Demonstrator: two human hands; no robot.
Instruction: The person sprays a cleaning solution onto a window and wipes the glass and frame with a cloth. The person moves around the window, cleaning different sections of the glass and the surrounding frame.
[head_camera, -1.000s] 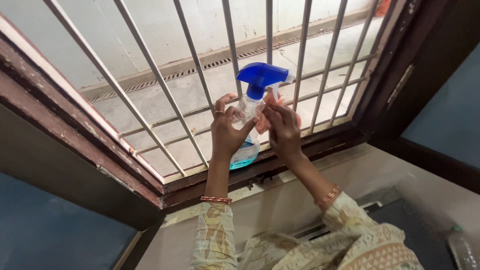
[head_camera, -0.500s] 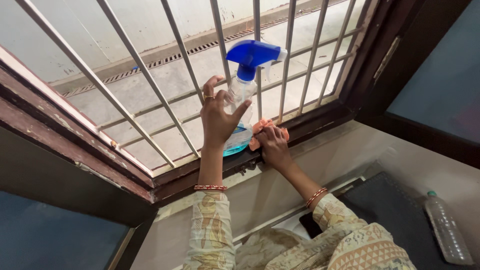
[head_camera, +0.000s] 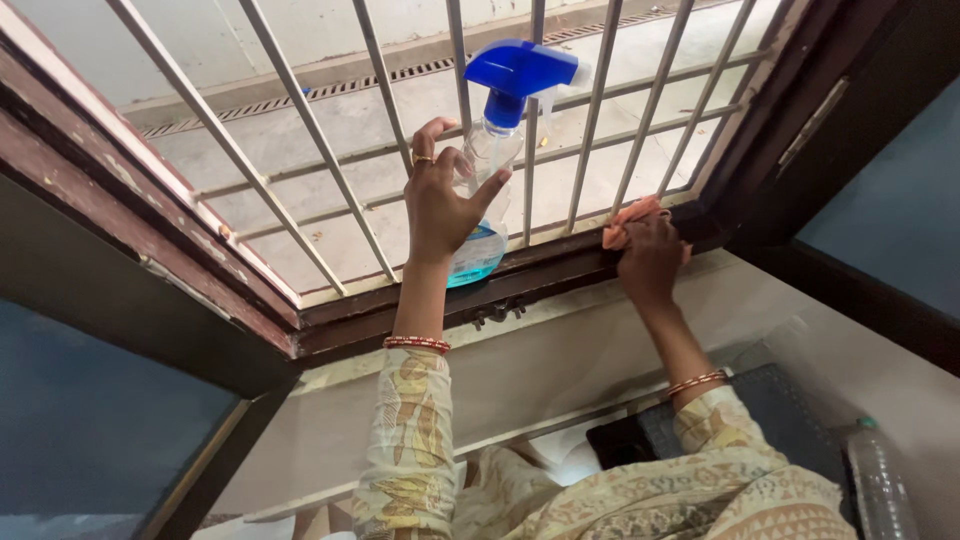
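The right hand (head_camera: 652, 258) has slid its orange cloth (head_camera: 628, 219) rightward along the brown window sill (head_camera: 560, 268), pressing it near the frame corner. The left hand (head_camera: 443, 205) stays wrapped around the clear spray bottle (head_camera: 487, 170), blue liquid low inside, standing on the sill against the grille (head_camera: 300, 120).

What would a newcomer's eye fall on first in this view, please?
First, the clear spray bottle with a bright blue trigger head, gripped by the left hand against the white window bars. Then the right hand pressing an orange cloth onto the dark sill near the corner.
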